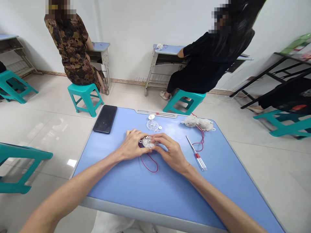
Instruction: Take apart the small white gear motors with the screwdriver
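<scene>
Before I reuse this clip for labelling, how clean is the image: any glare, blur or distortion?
In the head view, wide-angle distortion stretches the left forearm and bows the table edges; a pale sheen lies on the tabletop beyond the hands, and bright glare marks the floor. The left hand, right hand and round part between them look reasonably sharp.

No words to read here.
The phone (105, 119) lies face up or face down, I can't tell which, and no words show on it. The screwdriver (196, 153) has a red and clear handle, with no marks I can make out. The pack (297, 45) on the far black table has some print on it, but it is too small and blurry to read.
</scene>
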The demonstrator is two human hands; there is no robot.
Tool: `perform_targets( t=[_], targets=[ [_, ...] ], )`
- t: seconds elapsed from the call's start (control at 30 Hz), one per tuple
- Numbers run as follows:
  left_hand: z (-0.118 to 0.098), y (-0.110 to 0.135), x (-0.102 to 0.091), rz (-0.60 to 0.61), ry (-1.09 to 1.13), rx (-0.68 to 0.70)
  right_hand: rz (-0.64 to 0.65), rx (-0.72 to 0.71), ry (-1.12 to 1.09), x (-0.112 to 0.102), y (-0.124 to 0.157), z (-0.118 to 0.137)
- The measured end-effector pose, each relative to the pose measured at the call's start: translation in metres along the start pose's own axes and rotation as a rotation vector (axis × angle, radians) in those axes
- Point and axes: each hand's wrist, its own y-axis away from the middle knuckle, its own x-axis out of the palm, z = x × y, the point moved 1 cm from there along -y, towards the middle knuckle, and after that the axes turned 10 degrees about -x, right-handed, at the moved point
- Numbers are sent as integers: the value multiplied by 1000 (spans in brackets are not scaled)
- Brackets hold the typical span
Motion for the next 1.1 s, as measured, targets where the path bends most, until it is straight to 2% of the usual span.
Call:
perform_targets(
  t=[0.47, 0.87, 1.1],
  targets=[
    [-1, 0, 0, -19, 38, -26, -5, 24, -6, -2, -3, -1],
    [-1, 2, 1, -31, 102, 46, 10, 54, -36, -2, -4, -1],
    [-1, 0, 1, -27, 118, 15, 4, 49, -17, -2, -4, 0]
  ],
)
